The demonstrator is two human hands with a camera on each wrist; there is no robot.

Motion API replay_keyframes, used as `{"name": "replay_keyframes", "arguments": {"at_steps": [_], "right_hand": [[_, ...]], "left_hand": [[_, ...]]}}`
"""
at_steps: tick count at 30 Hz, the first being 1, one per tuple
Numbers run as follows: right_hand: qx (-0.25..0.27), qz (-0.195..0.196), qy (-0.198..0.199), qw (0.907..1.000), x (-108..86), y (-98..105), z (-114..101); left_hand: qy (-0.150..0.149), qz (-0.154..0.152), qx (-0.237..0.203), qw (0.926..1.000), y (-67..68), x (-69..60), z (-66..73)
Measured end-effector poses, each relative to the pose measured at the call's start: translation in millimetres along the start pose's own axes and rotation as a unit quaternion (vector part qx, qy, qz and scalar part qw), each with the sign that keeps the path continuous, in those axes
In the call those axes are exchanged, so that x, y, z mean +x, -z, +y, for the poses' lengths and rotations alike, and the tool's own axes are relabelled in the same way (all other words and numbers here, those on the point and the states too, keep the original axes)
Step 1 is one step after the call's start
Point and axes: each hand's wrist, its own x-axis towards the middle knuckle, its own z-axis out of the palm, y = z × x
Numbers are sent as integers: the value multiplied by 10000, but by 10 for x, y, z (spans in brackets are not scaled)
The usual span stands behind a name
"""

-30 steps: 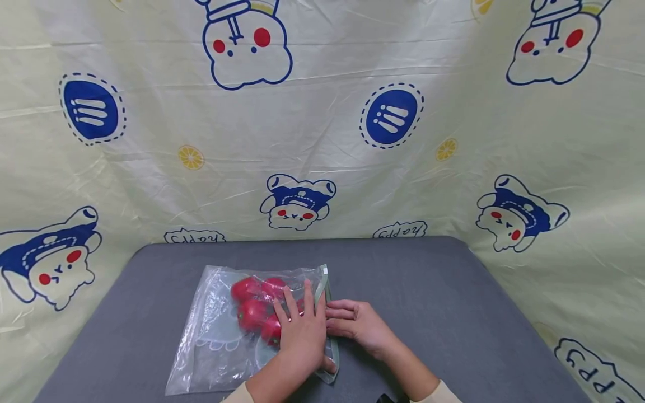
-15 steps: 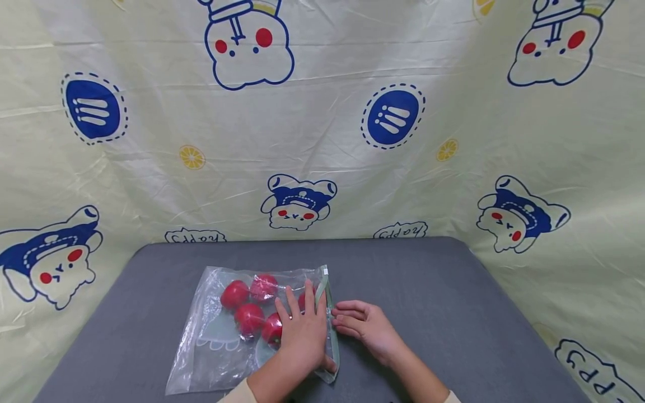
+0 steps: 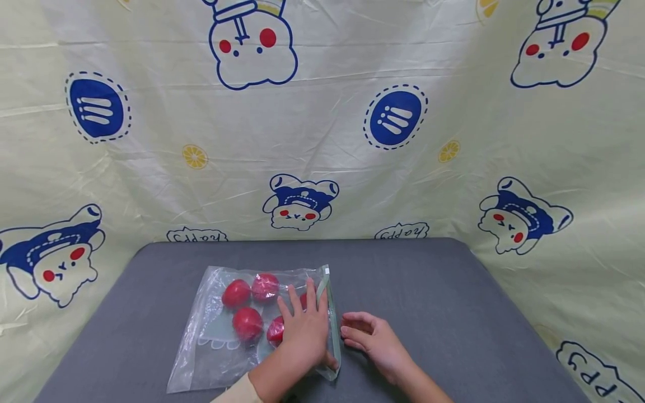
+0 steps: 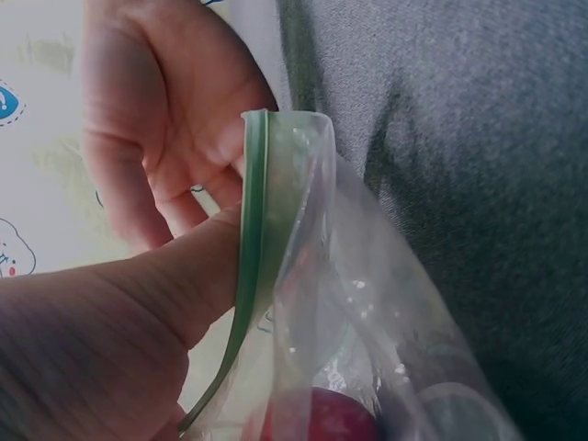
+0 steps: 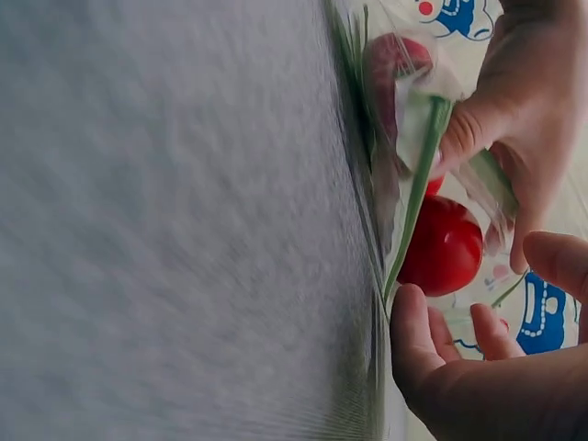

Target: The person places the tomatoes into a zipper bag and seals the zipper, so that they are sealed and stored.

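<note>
A clear zip bag with a green zip strip lies flat on the table, its mouth toward the right. Several red tomatoes are inside; one tomato shows near the mouth in the right wrist view. My left hand lies over the mouth end with its fingers spread on the film. Its thumb holds the strip, and the mouth gapes in the right wrist view. Just right of the mouth is my right hand, apart from the bag in the head view, fingers loosely bent and holding nothing.
The grey tabletop extends around the bag. Behind it hangs a pale printed curtain that also comes down along both sides. The table's back edge runs along the curtain.
My right hand has drawn back to the right from the bag's mouth. The tomatoes have spread apart inside, some shifting left. The left hand has stayed on the bag.
</note>
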Motion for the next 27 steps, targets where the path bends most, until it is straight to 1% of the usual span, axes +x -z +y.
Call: {"name": "replay_keyframes", "arguments": {"at_steps": [6, 13, 17, 24, 27], "right_hand": [[298, -462, -390, 9977, -133, -15, 0], [463, -530, -851, 9939, -224, -55, 20], [540, -710, -897, 9920, -281, -84, 56], [770, -1019, -854, 9881, -301, -134, 127], [710, -1106, -823, 9879, -294, -133, 151]], "left_hand": [[-18, 65, -32, 10000, 19, 13, -1], [-89, 23, -120, 9999, 61, 15, -16], [-93, -49, -147, 9998, 84, 19, -17], [-182, 100, -301, 9993, 98, 25, -19], [-202, 53, -363, 9991, 123, 35, -19]]}}
